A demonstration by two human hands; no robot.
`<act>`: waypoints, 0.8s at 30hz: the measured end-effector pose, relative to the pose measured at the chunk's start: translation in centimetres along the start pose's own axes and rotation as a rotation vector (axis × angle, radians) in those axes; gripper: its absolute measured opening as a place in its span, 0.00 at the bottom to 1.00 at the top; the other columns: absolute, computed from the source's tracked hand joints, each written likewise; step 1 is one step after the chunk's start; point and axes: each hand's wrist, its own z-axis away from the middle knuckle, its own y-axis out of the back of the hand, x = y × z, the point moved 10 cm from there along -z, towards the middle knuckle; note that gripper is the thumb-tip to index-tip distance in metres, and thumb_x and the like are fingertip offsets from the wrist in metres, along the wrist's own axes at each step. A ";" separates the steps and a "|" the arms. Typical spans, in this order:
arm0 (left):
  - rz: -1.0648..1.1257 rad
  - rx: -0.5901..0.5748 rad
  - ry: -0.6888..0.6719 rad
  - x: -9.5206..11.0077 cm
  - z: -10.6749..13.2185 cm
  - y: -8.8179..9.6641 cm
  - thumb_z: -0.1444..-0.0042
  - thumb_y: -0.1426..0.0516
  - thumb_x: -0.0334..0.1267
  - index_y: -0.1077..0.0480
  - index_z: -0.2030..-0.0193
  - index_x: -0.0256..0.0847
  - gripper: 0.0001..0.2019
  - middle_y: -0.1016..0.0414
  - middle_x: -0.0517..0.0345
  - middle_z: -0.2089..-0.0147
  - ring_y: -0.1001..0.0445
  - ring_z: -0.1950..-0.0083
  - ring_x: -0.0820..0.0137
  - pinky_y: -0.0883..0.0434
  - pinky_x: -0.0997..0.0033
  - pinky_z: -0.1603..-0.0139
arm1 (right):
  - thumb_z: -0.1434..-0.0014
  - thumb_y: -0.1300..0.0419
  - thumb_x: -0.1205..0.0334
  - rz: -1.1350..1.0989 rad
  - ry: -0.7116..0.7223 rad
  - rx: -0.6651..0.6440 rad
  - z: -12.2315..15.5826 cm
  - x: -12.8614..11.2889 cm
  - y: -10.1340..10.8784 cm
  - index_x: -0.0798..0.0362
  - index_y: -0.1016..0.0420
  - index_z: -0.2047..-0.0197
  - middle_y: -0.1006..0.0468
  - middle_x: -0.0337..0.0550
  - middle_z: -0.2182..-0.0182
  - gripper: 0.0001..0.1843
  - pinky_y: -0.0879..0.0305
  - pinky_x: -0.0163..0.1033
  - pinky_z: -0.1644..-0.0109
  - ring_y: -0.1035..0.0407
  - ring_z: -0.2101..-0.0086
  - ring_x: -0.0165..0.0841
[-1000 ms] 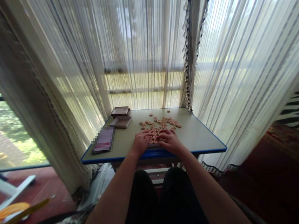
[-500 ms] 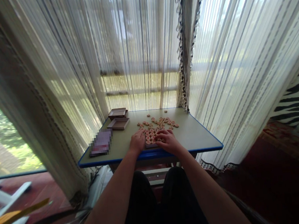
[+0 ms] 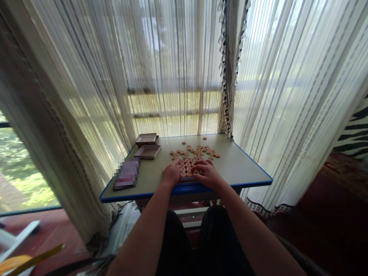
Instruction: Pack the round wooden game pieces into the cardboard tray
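Left hand point(image 3: 171, 173), over the xiangqi pieces point(image 3: 183, 169) a second ago, now flanks their tray point(image 3: 186, 179), exposing ordered rows; right hand point(image 3: 207, 173) covers its right side; neither grip's closure is discernible.

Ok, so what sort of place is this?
Probably a room in a home, beside large windows. Sheer striped curtains hang just behind a small blue-edged table, where round game pieces lie scattered, and a zebra-striped surface shows at the right.
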 end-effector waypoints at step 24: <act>0.012 -0.046 0.001 0.4 0.5 0.3 0.44 0.56 0.34 0.32 0.48 0.40 0.20 0.32 0.52 0.45 0.36 0.43 0.66 0.40 0.68 0.43 | 0.48 0.53 0.64 -0.109 -0.476 0.212 0.4 7.4 1.2 0.55 0.26 0.61 0.24 0.47 0.63 0.16 0.39 0.41 0.53 0.32 0.60 0.36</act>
